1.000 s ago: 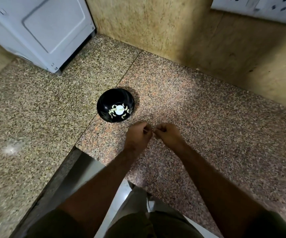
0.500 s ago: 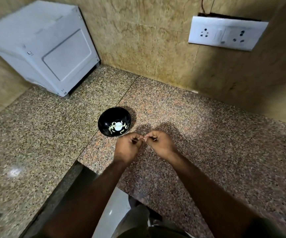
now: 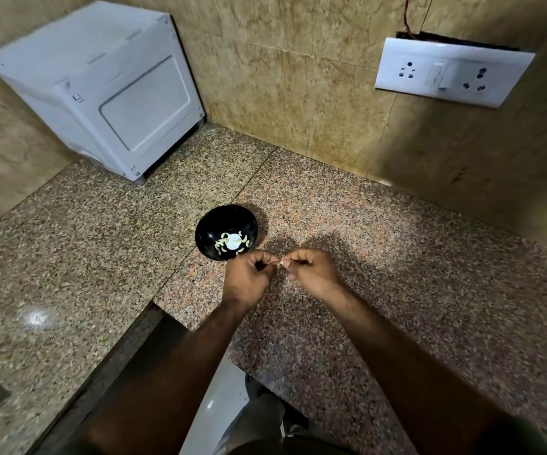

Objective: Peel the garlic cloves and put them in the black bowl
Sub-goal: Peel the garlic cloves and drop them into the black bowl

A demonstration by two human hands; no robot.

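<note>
A black bowl [image 3: 210, 224] stands on the granite counter [image 3: 397, 274] and holds several pale peeled garlic cloves [image 3: 231, 242] around a bright reflection. Just in front of the bowl, my left hand [image 3: 249, 277] and my right hand [image 3: 311, 270] meet with curled fingers. Between their fingertips they pinch a small pale garlic clove [image 3: 280, 262], which is mostly hidden by my fingers. Both hands hover a little above the counter, to the right of the bowl's near rim.
A white appliance [image 3: 101, 93] sits in the back left corner. A white socket panel [image 3: 452, 75] is fixed to the tiled wall at the right. The counter's inner edge [image 3: 154, 303] drops off in front of my left forearm.
The camera has tilted up, so the wall, socket panel and appliance show more. My hands stay together by the bowl, still pinching the clove.
</note>
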